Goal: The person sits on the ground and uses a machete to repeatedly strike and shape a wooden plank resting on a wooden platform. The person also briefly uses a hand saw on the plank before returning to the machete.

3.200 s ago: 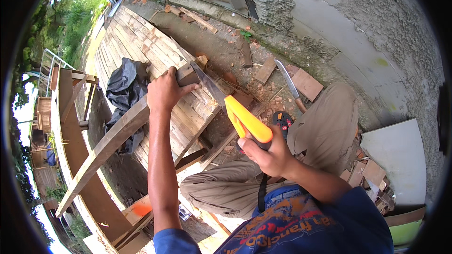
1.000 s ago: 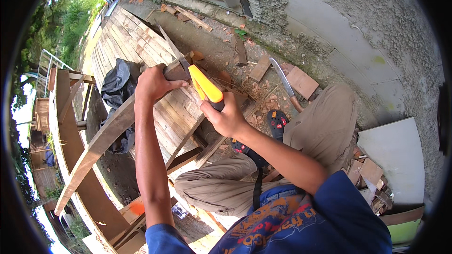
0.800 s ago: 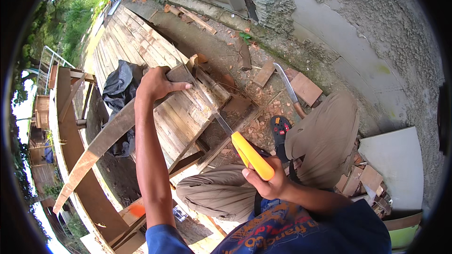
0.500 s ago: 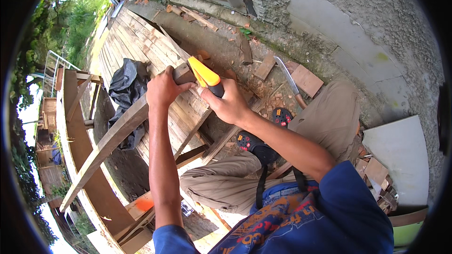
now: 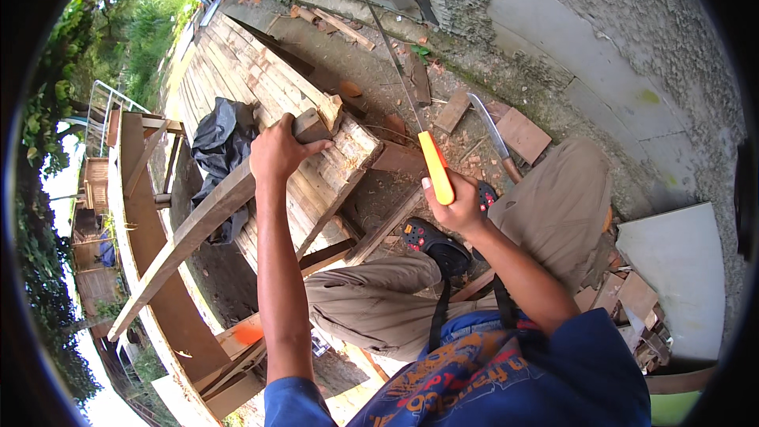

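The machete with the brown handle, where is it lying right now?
In the head view the machete lies on the dirt to the person's right, near the wall, between two flat wood offcuts, just beyond the right hand holding the yellow-handled saw.

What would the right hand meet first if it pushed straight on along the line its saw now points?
The right hand holds a yellow-handled saw aimed up and away. Along that line lie bare ground and a wood scrap, then the grey wall. The blade is thin, so depth is uncertain.
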The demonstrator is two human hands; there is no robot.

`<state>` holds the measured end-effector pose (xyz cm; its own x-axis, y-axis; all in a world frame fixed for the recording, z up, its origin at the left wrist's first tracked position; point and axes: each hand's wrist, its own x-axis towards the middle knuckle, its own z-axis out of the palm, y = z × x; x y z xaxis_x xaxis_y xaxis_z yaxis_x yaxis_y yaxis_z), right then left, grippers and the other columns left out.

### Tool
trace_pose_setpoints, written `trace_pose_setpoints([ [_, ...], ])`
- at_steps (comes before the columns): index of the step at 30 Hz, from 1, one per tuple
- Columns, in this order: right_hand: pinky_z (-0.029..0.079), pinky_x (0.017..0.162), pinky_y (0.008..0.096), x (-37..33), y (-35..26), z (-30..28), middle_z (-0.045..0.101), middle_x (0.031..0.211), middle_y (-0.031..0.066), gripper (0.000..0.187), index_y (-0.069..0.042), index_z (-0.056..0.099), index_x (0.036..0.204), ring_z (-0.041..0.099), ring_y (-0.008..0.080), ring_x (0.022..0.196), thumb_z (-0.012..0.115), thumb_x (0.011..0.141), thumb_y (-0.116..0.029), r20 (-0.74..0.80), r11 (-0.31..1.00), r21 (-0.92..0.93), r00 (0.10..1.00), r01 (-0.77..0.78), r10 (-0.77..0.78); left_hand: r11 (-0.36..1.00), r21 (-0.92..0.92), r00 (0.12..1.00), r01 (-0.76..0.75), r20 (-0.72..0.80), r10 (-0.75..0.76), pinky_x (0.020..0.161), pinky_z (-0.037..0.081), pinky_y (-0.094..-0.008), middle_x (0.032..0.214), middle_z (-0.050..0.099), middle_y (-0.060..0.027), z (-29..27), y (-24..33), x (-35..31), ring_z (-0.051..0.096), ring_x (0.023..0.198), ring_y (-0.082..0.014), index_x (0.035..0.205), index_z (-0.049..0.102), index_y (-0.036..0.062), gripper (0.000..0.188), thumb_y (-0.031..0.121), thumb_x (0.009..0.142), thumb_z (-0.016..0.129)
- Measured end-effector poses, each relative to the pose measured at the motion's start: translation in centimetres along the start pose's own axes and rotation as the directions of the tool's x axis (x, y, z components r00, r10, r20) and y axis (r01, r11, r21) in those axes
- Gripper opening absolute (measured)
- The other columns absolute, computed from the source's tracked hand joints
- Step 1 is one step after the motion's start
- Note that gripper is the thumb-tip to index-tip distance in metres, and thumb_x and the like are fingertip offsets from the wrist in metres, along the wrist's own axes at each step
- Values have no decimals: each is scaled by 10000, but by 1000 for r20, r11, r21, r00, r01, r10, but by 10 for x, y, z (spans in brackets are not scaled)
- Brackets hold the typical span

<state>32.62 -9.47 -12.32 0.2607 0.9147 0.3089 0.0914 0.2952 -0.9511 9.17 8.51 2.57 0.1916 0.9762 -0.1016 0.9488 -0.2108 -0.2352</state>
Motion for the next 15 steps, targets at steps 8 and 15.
trace_pose_setpoints([
  [8,563,855,473,-36,184,-74,695,1060,157,403,-43,626,1135,689,347,1033,800,789,-155,276,659,-751,886,-43,373,997,66,982,-36,-184,47,680,572,-454,793,728,-173,7,2,-4,734,762,-379,915,619,37,836,780,585,815],
  [15,445,1076,429,-73,252,-68,631,1274,165,580,-6,605,1239,575,350,1219,842,797,-299,396,604,-787,853,124,341,994,106,978,-15,-205,37,728,579,-467,861,746,-196,12,4,-8,738,848,-377,1091,685,45,881,756,592,827],
])
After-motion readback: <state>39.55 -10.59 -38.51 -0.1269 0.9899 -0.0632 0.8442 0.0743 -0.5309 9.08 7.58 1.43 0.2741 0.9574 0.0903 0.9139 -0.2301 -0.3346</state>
